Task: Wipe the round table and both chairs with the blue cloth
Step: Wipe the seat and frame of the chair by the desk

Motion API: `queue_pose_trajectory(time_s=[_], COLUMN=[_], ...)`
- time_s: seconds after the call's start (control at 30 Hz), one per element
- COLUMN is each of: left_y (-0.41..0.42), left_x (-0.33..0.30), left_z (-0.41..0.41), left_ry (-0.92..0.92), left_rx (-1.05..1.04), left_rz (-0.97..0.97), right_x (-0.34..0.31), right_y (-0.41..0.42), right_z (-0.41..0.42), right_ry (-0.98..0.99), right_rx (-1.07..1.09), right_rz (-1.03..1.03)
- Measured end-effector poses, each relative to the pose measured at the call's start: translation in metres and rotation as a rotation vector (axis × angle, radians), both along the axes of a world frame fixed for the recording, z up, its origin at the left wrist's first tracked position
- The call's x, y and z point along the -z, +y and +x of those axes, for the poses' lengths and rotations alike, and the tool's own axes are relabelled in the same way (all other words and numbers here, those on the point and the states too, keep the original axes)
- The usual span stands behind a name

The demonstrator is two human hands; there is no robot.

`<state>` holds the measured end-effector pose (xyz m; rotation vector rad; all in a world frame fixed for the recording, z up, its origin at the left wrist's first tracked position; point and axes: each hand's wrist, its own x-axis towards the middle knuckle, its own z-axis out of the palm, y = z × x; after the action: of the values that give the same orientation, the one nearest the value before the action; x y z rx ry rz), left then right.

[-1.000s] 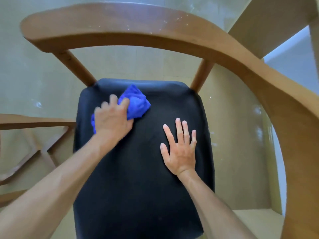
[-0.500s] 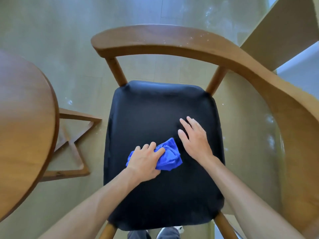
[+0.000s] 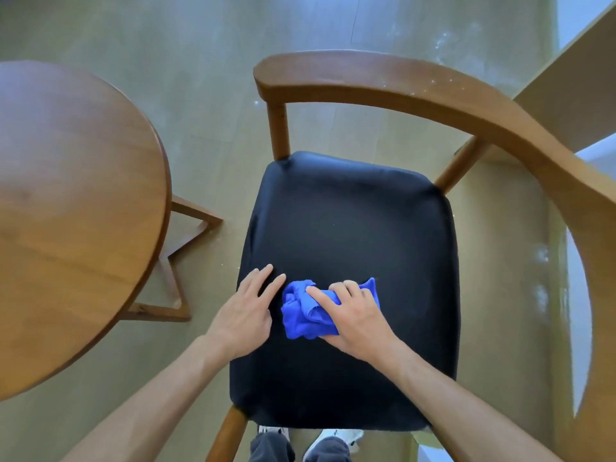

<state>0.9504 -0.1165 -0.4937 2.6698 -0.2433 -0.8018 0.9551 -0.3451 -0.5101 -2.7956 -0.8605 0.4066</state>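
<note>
A wooden chair with a curved backrest (image 3: 400,85) and a black padded seat (image 3: 350,221) stands below me. The crumpled blue cloth (image 3: 298,320) lies on the near part of the seat. My right hand (image 3: 358,316) lies over the cloth's right side, its fingers curled onto it and the index finger stretched across it. Just left of the cloth, my left hand (image 3: 246,311) rests on the seat with straight fingers and holds nothing. The round wooden table (image 3: 66,211) fills the left of the view.
The table's wooden base (image 3: 180,261) reaches across the floor toward the chair's left side. A pale wall panel (image 3: 573,91) rises at the upper right behind the backrest. My shoes (image 3: 333,438) show under the seat's near edge.
The cloth was dragged from the far part of the seat to the near part. It passed from my left hand to my right hand, and my left hand now lies on the seat.
</note>
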Motion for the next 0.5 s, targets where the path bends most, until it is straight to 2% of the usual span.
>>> queue_pose_trajectory(time_s=[0.1, 0.2, 0.3, 0.4, 0.5], left_y=[-0.009, -0.006, -0.005, -0.012, -0.014], left_x=[0.004, 0.011, 0.023, 0.036, 0.041], left_z=[-0.001, 0.005, 0.004, -0.002, -0.005], left_ry=[-0.058, -0.035, 0.034, 0.026, 0.023], left_rx=[0.010, -0.019, 0.046, 0.077, 0.072], left_rz=[0.027, 0.042, 0.124, 0.188, 0.206], right_x=[0.000, -0.004, -0.005, 0.003, 0.013], right_y=[0.000, -0.008, -0.019, -0.024, -0.011], right_z=[-0.011, 0.023, 0.103, 0.166, 0.150], right_ry=[-0.040, -0.094, -0.116, -0.005, 0.003], right_rx=[0.008, 0.026, 0.311, 0.637, 0.682], right_rz=[0.054, 0.046, -0.078, -0.017, 0.036])
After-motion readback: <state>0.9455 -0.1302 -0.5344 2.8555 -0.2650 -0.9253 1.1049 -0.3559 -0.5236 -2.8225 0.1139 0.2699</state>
